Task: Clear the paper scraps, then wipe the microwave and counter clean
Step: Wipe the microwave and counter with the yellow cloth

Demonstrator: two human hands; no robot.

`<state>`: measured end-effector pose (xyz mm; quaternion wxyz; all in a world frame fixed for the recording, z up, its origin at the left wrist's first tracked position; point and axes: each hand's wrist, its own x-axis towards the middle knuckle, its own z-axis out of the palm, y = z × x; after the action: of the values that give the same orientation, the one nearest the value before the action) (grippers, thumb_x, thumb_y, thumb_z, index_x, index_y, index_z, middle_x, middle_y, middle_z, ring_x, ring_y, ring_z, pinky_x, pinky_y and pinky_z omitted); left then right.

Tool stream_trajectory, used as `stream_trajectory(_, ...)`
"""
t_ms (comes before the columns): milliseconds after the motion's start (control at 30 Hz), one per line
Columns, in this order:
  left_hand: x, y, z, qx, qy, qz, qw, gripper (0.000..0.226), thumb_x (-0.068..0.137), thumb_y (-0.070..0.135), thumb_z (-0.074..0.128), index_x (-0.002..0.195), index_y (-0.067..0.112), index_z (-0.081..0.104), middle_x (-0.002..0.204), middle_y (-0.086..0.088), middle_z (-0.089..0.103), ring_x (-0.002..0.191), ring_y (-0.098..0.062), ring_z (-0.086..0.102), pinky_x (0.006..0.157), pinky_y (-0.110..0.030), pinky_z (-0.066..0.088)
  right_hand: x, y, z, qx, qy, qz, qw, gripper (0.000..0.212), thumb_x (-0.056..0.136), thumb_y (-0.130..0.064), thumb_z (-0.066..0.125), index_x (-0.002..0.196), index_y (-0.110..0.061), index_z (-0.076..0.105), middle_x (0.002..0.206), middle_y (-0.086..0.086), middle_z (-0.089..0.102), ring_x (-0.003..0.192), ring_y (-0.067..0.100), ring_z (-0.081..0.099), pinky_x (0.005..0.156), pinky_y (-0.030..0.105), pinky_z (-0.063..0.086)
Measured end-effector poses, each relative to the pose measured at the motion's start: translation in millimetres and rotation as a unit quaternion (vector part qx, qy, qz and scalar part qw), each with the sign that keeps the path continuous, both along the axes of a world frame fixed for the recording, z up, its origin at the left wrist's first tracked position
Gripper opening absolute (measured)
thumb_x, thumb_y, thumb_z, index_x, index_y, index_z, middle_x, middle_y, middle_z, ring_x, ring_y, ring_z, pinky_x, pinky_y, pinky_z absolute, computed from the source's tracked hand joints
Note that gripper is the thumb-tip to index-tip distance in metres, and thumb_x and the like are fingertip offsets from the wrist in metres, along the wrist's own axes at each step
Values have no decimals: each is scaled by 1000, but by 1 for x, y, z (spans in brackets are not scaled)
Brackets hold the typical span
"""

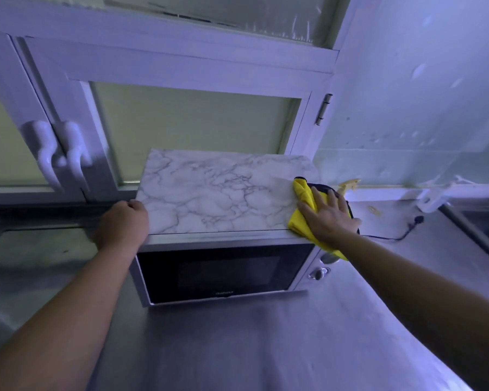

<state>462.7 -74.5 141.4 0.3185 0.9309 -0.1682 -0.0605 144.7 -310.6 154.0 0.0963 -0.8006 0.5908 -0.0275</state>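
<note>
Head view looks down on a silver microwave with a dark glass door [218, 273], standing on a grey steel bench [266, 348] under white-framed windows [181, 69]. On top of it lies a white marble-patterned sheet [218, 193], covering the whole lid. Right hand [326, 218] is spread flat, fingers straight and slightly fanned, pressing a yellow cleaning cloth with a dark edge [301, 193] onto the top's right edge; part of the cloth hangs down over the front right corner, just above the two control knobs [319, 273]. Left hand [124, 224] sits at the top's left front corner, fingers curled around the edge, bracing the microwave. Behind the cloth peeks a pale yellow spray nozzle [350, 184], and a black cord with a plug [407, 230] trails across the bench to the right.
</note>
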Motion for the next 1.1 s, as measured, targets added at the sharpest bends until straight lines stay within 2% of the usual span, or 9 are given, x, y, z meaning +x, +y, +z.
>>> stream_trajectory(233,-4,5,4,-31,32,-5,999,50,101,28,31,121,-8,60,127,-36,56,119,-52,53,101,-54,41,-34,87,-18,-53,-154,-23,986,50,100,-55,28,149,-44,32,165,-13,17,153,12,3,117,60,10)
stream_trajectory(333,-5,7,4,-34,46,-9,998,50,101,29,32,124,-7,58,130,-35,55,122,-52,52,104,-56,38,-41,116,-13,-4,-308,-73,949,39,103,-47,37,131,-28,57,148,-1,49,145,22,34,114,54,25)
stream_trajectory(433,-2,5,3,-25,55,-8,998,51,101,30,32,126,-7,57,132,-35,54,123,-52,51,106,-59,36,-56,152,0,102,-514,-119,843,32,104,-38,44,108,-15,66,107,13,70,104,31,66,86,43,52)
stream_trajectory(600,4,3,-5,-33,51,-39,997,53,101,27,31,125,-14,55,131,-39,52,123,-53,50,106,-53,38,-107,200,-5,239,-645,-212,694,43,101,-48,42,108,-12,65,96,15,76,91,26,73,79,46,51)
stream_trajectory(733,7,5,-8,-52,59,-50,996,49,100,24,34,127,-11,55,133,-37,52,124,-52,49,106,-50,39,-162,228,-28,366,-745,-230,508,62,97,-57,36,112,-11,75,115,19,71,107,35,69,89,54,50)
stream_trajectory(800,3,6,-9,-81,35,-57,995,42,98,20,38,124,-6,59,129,-34,56,120,-51,52,103,-48,41,-186,243,-49,393,-764,-247,449,63,90,-64,44,122,-15,69,128,18,65,122,39,58,108,63,34)
stream_trajectory(867,-2,8,-9,-103,22,-60,993,38,98,18,40,120,-3,62,126,-33,59,117,-50,54,100,-47,43,-197,255,-68,409,-758,-245,445,62,75,-57,69,123,-17,66,127,16,65,124,38,56,113,63,29)
stream_trajectory(967,-9,11,-12,-116,40,-26,992,42,98,25,40,120,-3,63,125,-32,59,116,-49,55,99,-46,44,-200,261,-83,411,-718,-254,501,74,45,-38,94,109,-9,72,108,22,72,96,39,71,87,54,53)
stream_trajectory(1100,-19,18,-17,-140,75,11,987,50,95,40,42,116,1,66,122,-27,64,113,-44,59,93,-42,47,-202,253,-98,371,-568,-309,667,42,89,-37,53,122,-13,63,94,30,72,79,38,71,81,45,52)
